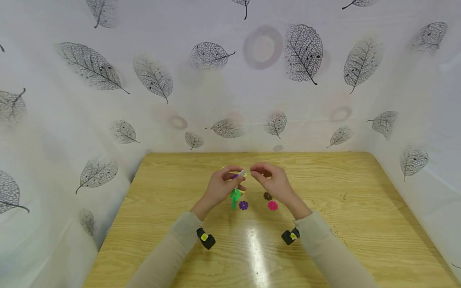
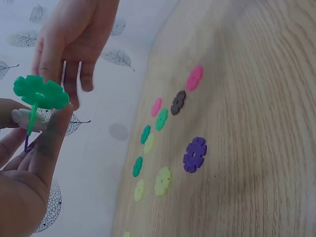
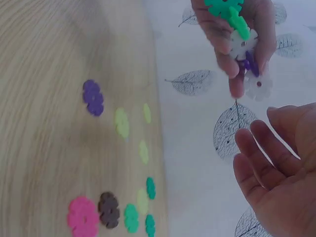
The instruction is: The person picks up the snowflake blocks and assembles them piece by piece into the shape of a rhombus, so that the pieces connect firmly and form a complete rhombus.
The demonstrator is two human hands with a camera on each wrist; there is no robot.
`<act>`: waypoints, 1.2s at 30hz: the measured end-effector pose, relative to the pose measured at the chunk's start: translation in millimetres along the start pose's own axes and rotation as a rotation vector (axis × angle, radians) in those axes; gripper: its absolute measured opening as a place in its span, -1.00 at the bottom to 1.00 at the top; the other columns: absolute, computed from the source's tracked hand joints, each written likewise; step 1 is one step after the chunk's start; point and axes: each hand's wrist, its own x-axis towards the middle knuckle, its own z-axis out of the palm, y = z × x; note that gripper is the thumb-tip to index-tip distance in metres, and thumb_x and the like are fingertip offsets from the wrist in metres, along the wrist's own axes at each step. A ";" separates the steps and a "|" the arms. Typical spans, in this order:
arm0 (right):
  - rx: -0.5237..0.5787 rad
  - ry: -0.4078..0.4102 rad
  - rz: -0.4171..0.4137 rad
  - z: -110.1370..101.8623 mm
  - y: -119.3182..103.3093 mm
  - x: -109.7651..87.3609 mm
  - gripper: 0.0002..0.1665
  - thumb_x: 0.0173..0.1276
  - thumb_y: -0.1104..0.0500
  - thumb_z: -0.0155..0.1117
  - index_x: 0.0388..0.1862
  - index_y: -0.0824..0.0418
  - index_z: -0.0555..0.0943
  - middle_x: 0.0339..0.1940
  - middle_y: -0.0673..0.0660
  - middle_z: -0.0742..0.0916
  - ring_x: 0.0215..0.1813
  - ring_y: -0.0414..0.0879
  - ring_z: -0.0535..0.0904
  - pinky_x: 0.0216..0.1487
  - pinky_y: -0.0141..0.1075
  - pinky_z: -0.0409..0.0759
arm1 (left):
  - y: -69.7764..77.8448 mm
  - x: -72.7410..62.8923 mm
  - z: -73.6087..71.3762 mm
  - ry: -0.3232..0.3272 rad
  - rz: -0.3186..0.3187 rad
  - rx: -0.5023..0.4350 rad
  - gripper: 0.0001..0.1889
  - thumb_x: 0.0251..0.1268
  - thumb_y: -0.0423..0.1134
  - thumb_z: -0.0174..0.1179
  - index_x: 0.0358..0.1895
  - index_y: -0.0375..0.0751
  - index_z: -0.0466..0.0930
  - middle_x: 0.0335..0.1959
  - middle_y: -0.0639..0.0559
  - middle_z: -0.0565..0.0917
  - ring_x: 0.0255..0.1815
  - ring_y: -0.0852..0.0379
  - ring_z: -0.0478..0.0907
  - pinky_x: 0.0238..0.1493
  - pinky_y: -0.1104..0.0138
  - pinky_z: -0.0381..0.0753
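Observation:
My left hand (image 1: 218, 186) grips a small chain of interlocking flower-shaped plastic discs above the table. In the right wrist view the chain runs from a green disc (image 3: 224, 7) through a light green disc (image 3: 239, 23), a white disc (image 3: 243, 43) and a purple disc (image 3: 251, 64) to another white disc (image 3: 258, 86) at its end. Fingers hide part of it. Close beside that end is my right hand (image 1: 275, 182), its fingers loosely bent and apart from the chain. Nothing shows between its thumb and fingers in the right wrist view.
On the wooden table (image 1: 162, 224) lie loose flower discs: a purple one (image 1: 243, 205), a pink one (image 1: 272, 205), a dark brown one (image 1: 267, 196), plus several yellow (image 2: 163, 180) and green ones (image 2: 145, 134). A leaf-patterned white curtain (image 1: 223, 96) encloses the back and sides.

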 end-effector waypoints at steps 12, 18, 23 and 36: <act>-0.201 -0.035 0.087 -10.4 49.1 -14.6 -0.77 0.52 0.23 0.36 0.06 0.31 0.73 -0.07 0.17 0.81 -0.06 0.00 0.67 -0.11 -0.30 0.65 | 1.5 -0.1 -3.4 0.015 -0.009 0.017 -0.71 0.57 -0.37 0.20 0.24 -0.37 0.62 0.06 -0.42 0.73 -0.24 -0.27 0.82 -0.09 0.12 0.88; -0.249 -0.050 0.165 -12.0 71.9 -16.2 -0.72 0.52 0.23 0.33 0.10 0.35 0.71 -0.04 0.23 0.76 -0.08 0.02 0.63 -0.12 -0.27 0.63 | -1.3 0.2 -4.7 0.020 -0.004 0.041 -0.71 0.57 -0.38 0.20 0.23 -0.37 0.65 0.02 -0.43 0.74 -0.29 -0.25 0.80 -0.30 0.41 0.80; -0.286 -0.064 0.201 -12.4 84.8 -16.5 -0.67 0.51 0.22 0.32 0.15 0.37 0.70 -0.03 0.26 0.73 -0.07 0.03 0.61 -0.05 -0.18 0.64 | -1.9 0.0 -5.3 0.018 0.003 0.045 -0.70 0.57 -0.38 0.20 0.24 -0.38 0.64 0.05 -0.48 0.72 -0.30 -0.18 0.81 -0.32 0.45 0.78; -0.377 -0.053 0.202 -2.4 94.2 -13.0 -0.62 0.47 0.21 0.39 0.16 0.40 0.70 -0.21 0.20 0.64 -0.21 -0.02 0.53 -0.15 -0.21 0.58 | -1.8 -0.5 -6.7 0.022 0.003 0.054 -0.71 0.57 -0.38 0.20 0.22 -0.39 0.65 -0.01 -0.41 0.75 -0.28 -0.29 0.79 -0.34 0.45 0.77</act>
